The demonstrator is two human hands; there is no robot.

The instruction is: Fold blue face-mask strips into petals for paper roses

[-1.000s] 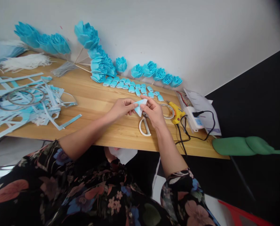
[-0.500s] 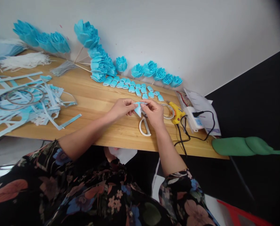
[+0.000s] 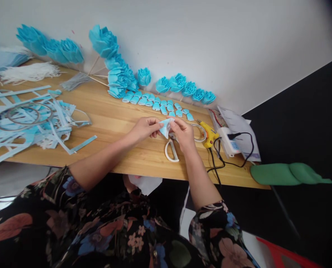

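Both hands pinch one small folded blue piece (image 3: 164, 128) between them, above the wooden table (image 3: 107, 119).
Left hand (image 3: 145, 129) is nearly closed, thumb and fingertips gripping the piece's left edge; the right hand (image 3: 184, 134) is half curled, thumb and fingers holding its other edge, though the fingertips behind it are hidden and the folds are hard to make out. Scissors (image 3: 166, 152) show a white handle loop below, their blades covered by the right hand. A pale ring (image 3: 200, 140) lies just beside that hand; whether it joins the scissors cannot be seen. The heap of strips (image 3: 29, 136) and the pale blue sheets (image 3: 4, 63) are cut off at the left edge.
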